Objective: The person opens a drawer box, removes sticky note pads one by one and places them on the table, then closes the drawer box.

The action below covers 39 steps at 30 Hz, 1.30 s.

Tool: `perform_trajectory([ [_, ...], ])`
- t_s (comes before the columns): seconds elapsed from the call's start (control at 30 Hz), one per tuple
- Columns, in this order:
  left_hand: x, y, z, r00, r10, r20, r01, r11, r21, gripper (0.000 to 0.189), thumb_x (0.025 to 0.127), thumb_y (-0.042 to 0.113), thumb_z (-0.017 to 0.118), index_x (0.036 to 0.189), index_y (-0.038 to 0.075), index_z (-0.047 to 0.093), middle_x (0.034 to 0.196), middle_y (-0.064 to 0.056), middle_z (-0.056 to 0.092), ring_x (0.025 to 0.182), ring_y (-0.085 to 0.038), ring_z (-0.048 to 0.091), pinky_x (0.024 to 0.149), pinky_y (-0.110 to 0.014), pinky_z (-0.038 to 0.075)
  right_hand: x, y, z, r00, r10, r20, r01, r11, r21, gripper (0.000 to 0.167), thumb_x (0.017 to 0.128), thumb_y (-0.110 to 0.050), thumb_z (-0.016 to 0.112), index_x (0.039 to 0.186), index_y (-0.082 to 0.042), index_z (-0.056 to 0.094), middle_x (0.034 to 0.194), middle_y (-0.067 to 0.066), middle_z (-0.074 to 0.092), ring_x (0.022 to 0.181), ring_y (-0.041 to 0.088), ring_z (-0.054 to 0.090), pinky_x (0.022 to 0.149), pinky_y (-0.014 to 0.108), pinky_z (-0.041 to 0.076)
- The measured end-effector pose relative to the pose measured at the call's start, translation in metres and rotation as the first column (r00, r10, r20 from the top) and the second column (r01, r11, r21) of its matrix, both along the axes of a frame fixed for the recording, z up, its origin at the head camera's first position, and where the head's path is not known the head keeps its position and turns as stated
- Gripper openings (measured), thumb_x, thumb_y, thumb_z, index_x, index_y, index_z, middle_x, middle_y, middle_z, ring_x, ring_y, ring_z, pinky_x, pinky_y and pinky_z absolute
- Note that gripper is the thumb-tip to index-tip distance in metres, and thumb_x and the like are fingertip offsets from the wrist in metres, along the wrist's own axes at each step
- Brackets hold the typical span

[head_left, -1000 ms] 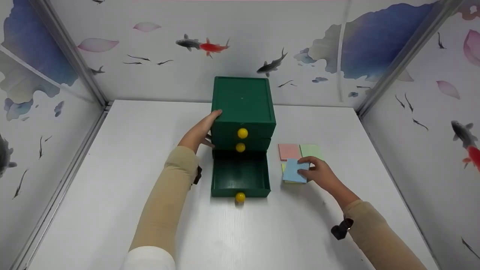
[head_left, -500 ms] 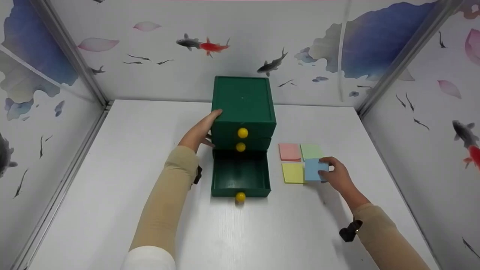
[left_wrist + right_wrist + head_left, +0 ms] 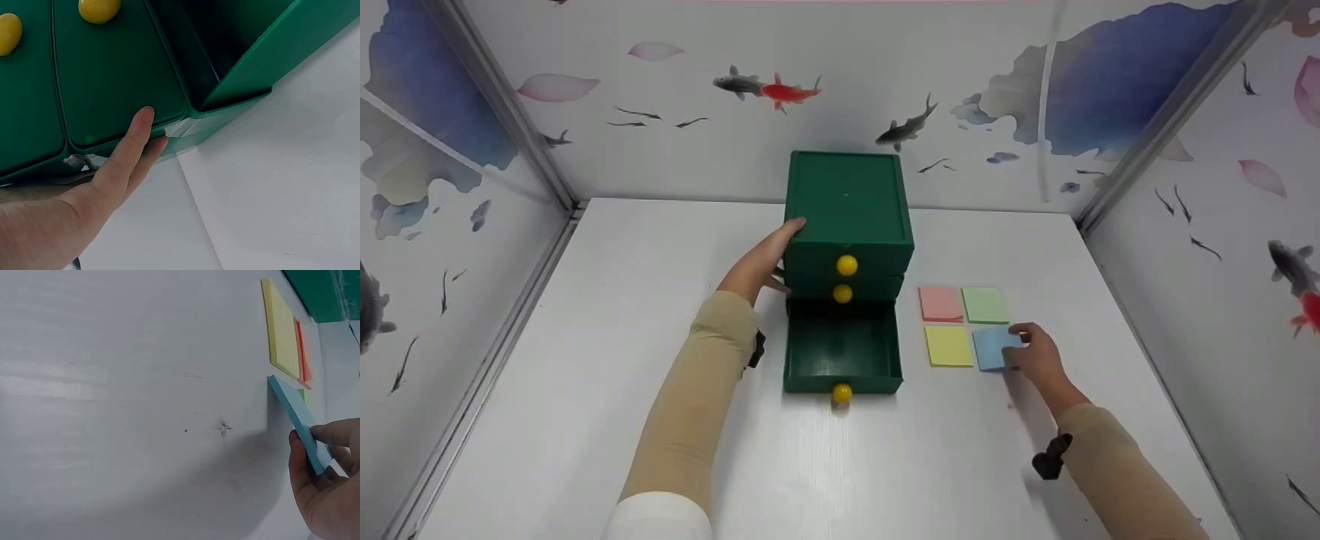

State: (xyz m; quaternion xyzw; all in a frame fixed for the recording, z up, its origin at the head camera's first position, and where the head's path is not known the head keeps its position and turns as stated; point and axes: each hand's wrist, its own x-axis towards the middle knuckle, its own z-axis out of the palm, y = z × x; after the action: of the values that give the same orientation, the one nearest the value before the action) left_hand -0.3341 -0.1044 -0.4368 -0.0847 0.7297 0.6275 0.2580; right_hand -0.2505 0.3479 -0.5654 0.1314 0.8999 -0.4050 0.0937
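Between its thumb and fingers my right hand [image 3: 1041, 361] pinches the right side of a blue sticky note pad [image 3: 991, 349]. In the right wrist view the pad [image 3: 295, 410] tilts, its near end raised and its far corner low over the table. A yellow sticky note pad [image 3: 949, 346] lies just left of it, with a pink one [image 3: 940, 304] and a green one [image 3: 985, 305] behind. My left hand [image 3: 757, 262] rests along the left side of a green drawer cabinet [image 3: 847, 199], fingers straight, thumb at the top edge. The cabinet's bottom drawer [image 3: 844, 386] is pulled out, with nothing in it.
Yellow round knobs [image 3: 847, 265] stick out from the drawer fronts. The white table [image 3: 840, 465] runs back to a wall printed with fish [image 3: 790, 92], and side walls with metal rails [image 3: 1170, 120] stand left and right.
My right hand has carried the blue pad rightward off the yellow pad, then lowered it toward the table beside it. The left hand keeps its place on the cabinet.
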Motion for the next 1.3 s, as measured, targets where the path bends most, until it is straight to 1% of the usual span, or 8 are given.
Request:
perform_trajectory([
  [0.13, 0.0, 0.0, -0.001, 1.0, 0.003, 0.002, -0.003, 1.0, -0.004, 0.089, 0.09, 0.069, 0.041, 0.157, 0.016, 0.017, 0.153, -0.021, 0.023, 0.13, -0.046, 0.035, 0.093, -0.054, 0.048, 0.0, -0.003, -0.005, 0.999, -0.01, 0.037, 0.006, 0.996, 0.091, 0.055, 0.09, -0.011, 0.066, 0.135, 0.011, 0.042, 0.134, 0.033, 0.041, 0.123, 0.042, 0.042, 0.099, 0.05, 0.041],
  [0.2, 0.0, 0.0, -0.001, 1.0, 0.006, 0.001, -0.006, 1.0, -0.004, 0.089, 0.09, 0.069, 0.042, 0.157, 0.016, 0.017, 0.153, -0.021, 0.023, 0.13, -0.046, 0.035, 0.093, -0.054, 0.048, 0.002, -0.005, -0.007, 1.0, -0.004, 0.029, 0.0, 0.99, 0.14, 0.056, 0.089, -0.013, 0.068, 0.133, 0.012, 0.044, 0.131, 0.033, 0.044, 0.121, 0.043, 0.044, 0.1, 0.052, 0.04],
  [0.33, 0.0, 0.0, -0.001, 1.0, 0.004, -0.001, -0.004, 1.0, -0.005, 0.088, 0.09, 0.069, 0.041, 0.157, 0.016, 0.017, 0.153, -0.021, 0.023, 0.13, -0.046, 0.035, 0.093, -0.054, 0.048, 0.004, -0.009, -0.01, 1.0, -0.013, 0.009, 0.011, 0.98, 0.2, 0.055, 0.091, -0.019, 0.068, 0.13, 0.013, 0.047, 0.123, 0.03, 0.048, 0.114, 0.042, 0.049, 0.096, 0.052, 0.043],
  [0.5, -0.001, 0.0, -0.001, 1.0, -0.005, 0.006, 0.005, 1.0, -0.004, 0.089, 0.09, 0.07, 0.041, 0.157, 0.016, 0.016, 0.154, -0.021, 0.022, 0.13, -0.046, 0.034, 0.094, -0.053, 0.047, 0.007, -0.015, -0.014, 1.0, 0.008, 0.019, -0.013, 0.969, 0.248, 0.074, 0.087, -0.039, 0.072, 0.132, 0.013, 0.045, 0.121, 0.029, 0.045, 0.112, 0.04, 0.046, 0.098, 0.052, 0.041],
  [0.57, -0.001, 0.0, -0.002, 1.0, -0.005, 0.006, 0.005, 1.0, -0.001, 0.089, 0.09, 0.069, 0.041, 0.157, 0.016, 0.016, 0.154, -0.021, 0.022, 0.131, -0.046, 0.034, 0.094, -0.054, 0.047, 0.008, -0.017, -0.015, 0.999, 0.03, 0.012, -0.032, 0.963, 0.267, 0.078, 0.085, -0.042, 0.074, 0.132, 0.013, 0.044, 0.121, 0.029, 0.043, 0.112, 0.04, 0.044, 0.098, 0.053, 0.04],
  [0.7, -0.002, -0.001, -0.002, 1.0, -0.005, 0.006, 0.005, 1.0, 0.0, 0.088, 0.091, 0.069, 0.04, 0.157, 0.017, 0.016, 0.153, -0.02, 0.023, 0.13, -0.046, 0.034, 0.094, -0.054, 0.047, 0.009, -0.022, -0.016, 0.999, 0.048, -0.006, -0.045, 0.96, 0.277, 0.077, 0.084, -0.04, 0.075, 0.131, 0.013, 0.044, 0.121, 0.029, 0.042, 0.11, 0.039, 0.042, 0.097, 0.053, 0.04],
  [0.97, -0.002, -0.001, -0.002, 1.0, -0.015, 0.004, 0.015, 1.0, -0.013, 0.089, 0.09, 0.069, 0.04, 0.157, 0.017, 0.015, 0.154, -0.019, 0.023, 0.131, -0.046, 0.034, 0.094, -0.054, 0.047, 0.009, -0.025, -0.017, 0.997, 0.068, -0.042, -0.051, 0.946, 0.321, 0.074, 0.087, -0.042, 0.07, 0.129, 0.015, 0.045, 0.119, 0.031, 0.041, 0.111, 0.043, 0.042, 0.094, 0.053, 0.04],
  [1.3, -0.002, -0.001, -0.002, 1.0, -0.014, 0.021, 0.014, 1.0, -0.004, 0.09, 0.09, 0.071, 0.041, 0.157, 0.017, 0.015, 0.154, -0.019, 0.024, 0.132, -0.046, 0.033, 0.095, -0.053, 0.047, 0.007, -0.027, -0.015, 0.998, 0.062, -0.022, -0.052, 0.947, 0.317, 0.075, 0.088, -0.041, 0.07, 0.13, 0.014, 0.044, 0.12, 0.03, 0.042, 0.112, 0.041, 0.042, 0.097, 0.054, 0.038],
])
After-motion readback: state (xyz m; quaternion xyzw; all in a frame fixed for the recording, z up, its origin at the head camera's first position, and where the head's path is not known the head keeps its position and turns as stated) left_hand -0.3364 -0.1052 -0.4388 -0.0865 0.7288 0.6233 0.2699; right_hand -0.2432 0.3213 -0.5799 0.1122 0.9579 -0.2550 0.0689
